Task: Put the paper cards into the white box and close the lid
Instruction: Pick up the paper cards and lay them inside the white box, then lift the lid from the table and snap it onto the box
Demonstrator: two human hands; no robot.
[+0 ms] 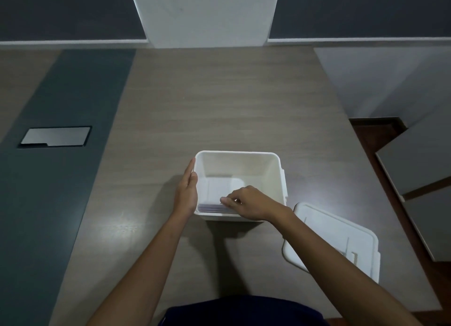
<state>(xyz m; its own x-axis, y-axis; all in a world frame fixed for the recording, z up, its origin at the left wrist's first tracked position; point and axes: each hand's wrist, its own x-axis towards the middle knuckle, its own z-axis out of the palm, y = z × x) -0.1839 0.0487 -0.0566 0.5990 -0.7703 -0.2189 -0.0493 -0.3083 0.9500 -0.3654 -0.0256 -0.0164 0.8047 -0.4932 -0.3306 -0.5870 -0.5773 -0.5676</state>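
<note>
A white box (268, 159) stands open on the wooden table, near the front middle. Inside it, against the near wall, a stack of paper cards (211, 208) stands on edge. My right hand (249, 202) reaches over the near rim into the box, fingertips pinched on the top of the cards. My left hand (186, 191) lies flat against the outside of the box's left wall, fingers straight. The white lid (341, 237) lies flat on the table to the right of the box, partly hidden by my right forearm.
The table (219, 101) stretches away behind the box. A dark strip with a metal cable hatch (56, 136) runs along the left. The table's right edge lies just beyond the lid, with grey panels (419, 159) past it.
</note>
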